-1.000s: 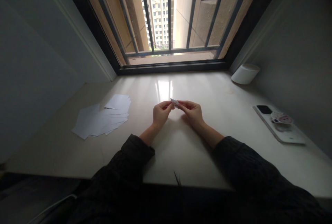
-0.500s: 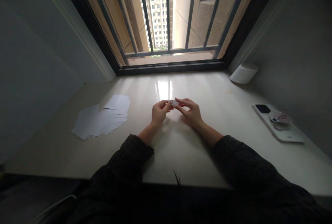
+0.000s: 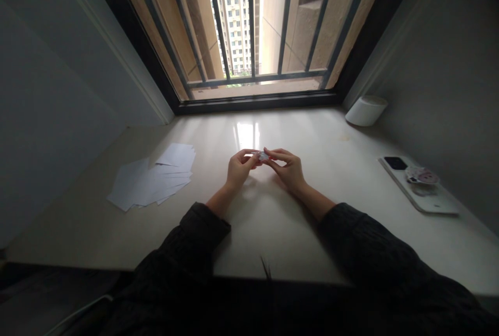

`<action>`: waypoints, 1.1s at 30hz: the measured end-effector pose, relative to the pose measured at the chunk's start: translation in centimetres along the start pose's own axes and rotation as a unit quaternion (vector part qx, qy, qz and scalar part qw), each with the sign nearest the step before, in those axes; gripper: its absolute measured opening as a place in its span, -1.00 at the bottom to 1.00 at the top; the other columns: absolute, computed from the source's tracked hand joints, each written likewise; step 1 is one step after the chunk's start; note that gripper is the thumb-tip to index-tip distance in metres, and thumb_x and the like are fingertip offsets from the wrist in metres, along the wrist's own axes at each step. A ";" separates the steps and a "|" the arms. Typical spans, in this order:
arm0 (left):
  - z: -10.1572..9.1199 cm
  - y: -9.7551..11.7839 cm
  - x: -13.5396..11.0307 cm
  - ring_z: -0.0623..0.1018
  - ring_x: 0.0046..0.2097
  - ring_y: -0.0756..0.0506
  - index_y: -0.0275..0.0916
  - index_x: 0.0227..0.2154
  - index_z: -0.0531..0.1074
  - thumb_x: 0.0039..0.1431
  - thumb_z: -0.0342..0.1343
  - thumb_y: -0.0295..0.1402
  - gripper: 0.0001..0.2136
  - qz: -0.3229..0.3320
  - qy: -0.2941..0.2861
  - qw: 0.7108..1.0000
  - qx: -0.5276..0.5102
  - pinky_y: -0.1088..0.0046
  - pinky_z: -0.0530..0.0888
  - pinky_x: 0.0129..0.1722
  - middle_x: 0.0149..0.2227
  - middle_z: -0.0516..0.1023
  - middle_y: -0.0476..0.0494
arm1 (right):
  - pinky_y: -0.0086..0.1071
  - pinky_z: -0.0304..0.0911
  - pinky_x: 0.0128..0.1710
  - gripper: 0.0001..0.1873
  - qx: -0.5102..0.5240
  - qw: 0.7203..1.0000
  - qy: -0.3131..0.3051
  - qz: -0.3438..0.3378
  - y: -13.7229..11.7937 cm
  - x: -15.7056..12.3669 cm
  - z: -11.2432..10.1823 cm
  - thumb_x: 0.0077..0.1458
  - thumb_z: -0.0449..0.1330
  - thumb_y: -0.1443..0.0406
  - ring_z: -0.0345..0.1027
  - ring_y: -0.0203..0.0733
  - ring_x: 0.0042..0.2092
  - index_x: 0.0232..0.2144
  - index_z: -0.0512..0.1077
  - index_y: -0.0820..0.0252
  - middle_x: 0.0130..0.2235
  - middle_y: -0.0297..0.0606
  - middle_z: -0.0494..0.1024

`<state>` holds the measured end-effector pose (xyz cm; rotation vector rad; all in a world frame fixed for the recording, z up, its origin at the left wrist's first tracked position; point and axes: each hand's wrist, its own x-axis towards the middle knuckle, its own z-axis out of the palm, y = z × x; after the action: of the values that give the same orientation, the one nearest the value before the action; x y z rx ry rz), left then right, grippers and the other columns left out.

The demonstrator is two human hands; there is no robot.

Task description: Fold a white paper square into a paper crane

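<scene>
A small piece of folded white paper [image 3: 263,156] is pinched between both hands above the middle of the pale windowsill counter [image 3: 268,242]. My left hand [image 3: 239,169] grips its left side, thumb and fingers closed together. From the right, my right hand [image 3: 287,169] pinches the other side between thumb and fingertips. The fingers cover much of the paper, and its exact folded shape is too small to make out. Off to the left of my hands lies a loose fan of white paper sheets [image 3: 148,183].
A phone [image 3: 415,190] with a round grip on its back lies at the right. Behind it, a white cylindrical object [image 3: 366,111] stands against the right wall. A barred window [image 3: 253,99] closes off the far side of the counter.
Fingers of both hands have shifted slightly around the small white paper, which is turned a little. The left fingers are raised a bit more. Everything else stays in place.
</scene>
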<state>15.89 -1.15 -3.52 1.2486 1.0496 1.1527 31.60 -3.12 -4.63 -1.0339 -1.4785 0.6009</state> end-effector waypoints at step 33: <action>0.3 0.8 -0.4 0.61 -0.34 -0.11 -0.29 -0.27 0.47 -0.10 0.30 -0.16 -0.63 -0.005 -0.027 0.998 -0.051 0.37 0.49 -0.26 -0.39 0.61 -0.15 | -0.24 0.38 -0.30 -0.65 0.022 0.996 0.056 0.070 0.2 0.2 -0.1 -0.17 0.37 0.11 0.48 -0.13 -0.33 -0.29 0.58 0.13 -0.33 -0.21 0.63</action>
<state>16.11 -1.61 -2.67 1.1865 0.9442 1.1449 31.75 -2.85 -4.68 -1.1239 -1.2976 0.6612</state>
